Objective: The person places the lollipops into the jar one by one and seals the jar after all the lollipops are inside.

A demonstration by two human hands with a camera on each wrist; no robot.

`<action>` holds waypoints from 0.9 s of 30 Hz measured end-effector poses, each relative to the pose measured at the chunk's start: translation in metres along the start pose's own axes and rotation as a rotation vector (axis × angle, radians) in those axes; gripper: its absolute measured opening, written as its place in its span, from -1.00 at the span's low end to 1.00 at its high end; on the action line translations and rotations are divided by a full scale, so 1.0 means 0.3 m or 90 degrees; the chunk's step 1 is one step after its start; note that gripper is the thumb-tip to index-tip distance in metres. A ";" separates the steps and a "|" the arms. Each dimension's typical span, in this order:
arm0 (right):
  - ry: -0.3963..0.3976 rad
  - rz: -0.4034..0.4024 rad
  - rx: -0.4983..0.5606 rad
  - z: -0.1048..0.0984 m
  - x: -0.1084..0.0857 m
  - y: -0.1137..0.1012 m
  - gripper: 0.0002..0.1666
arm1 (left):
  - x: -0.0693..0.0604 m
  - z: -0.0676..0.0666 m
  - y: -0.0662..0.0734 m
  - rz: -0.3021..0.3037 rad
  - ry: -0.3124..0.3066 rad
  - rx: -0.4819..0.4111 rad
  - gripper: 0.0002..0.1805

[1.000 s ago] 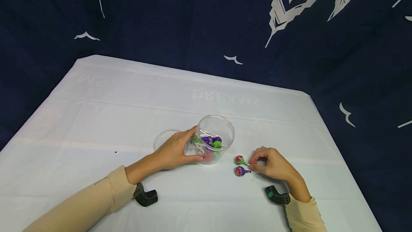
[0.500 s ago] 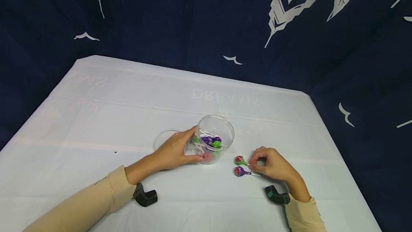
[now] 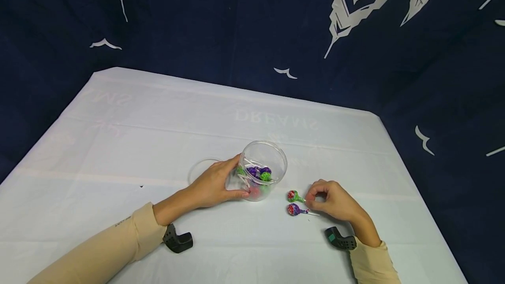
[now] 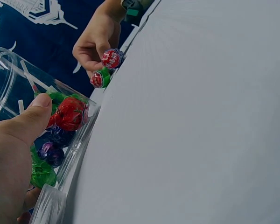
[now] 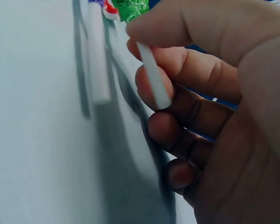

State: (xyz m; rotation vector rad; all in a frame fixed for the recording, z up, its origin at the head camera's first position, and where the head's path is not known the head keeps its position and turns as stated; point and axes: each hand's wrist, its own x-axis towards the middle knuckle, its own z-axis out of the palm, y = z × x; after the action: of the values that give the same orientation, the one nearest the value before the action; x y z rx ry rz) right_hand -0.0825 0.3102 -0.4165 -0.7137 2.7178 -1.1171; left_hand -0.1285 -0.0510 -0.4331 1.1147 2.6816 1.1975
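Observation:
A clear plastic jar stands on the table, and my left hand grips its side with thumb and fingers. Inside lie several wrapped lollipops, among them a red one, purple ones and green ones. To the right of the jar, my right hand pinches the white stick of a green lollipop between thumb and forefinger. Just in front of that one, a purple lollipop rests on the table, its stick pointing right, apart from the fingers.
Partly behind my left hand lies a clear round lid. A white cloth covers the table, and a dark blue curtain with white prints hangs behind it. A tiny dark speck shows at left.
My right fingers have drawn slightly clear of the purple lollipop's stick, which now shows fully. The left hand and the jar have stayed still.

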 end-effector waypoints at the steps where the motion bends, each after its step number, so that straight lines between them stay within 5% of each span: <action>1: 0.002 0.002 0.003 0.000 0.000 -0.001 -0.71 | 0.000 0.000 0.000 0.000 0.000 0.001 0.11; 19: 0.096 0.005 0.039 0.020 0.003 -0.013 -0.78 | 0.001 -0.002 0.005 0.007 -0.003 0.005 0.11; 27: 0.153 -0.023 0.060 -0.001 0.020 -0.138 -0.75 | 0.001 0.001 -0.005 0.014 0.007 -0.001 0.10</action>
State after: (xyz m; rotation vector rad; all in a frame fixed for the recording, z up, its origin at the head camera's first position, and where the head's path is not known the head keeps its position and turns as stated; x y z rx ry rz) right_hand -0.0722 0.2821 -0.3874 -0.6570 2.8313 -1.4135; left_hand -0.1295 -0.0511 -0.4342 1.1427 2.6829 1.2126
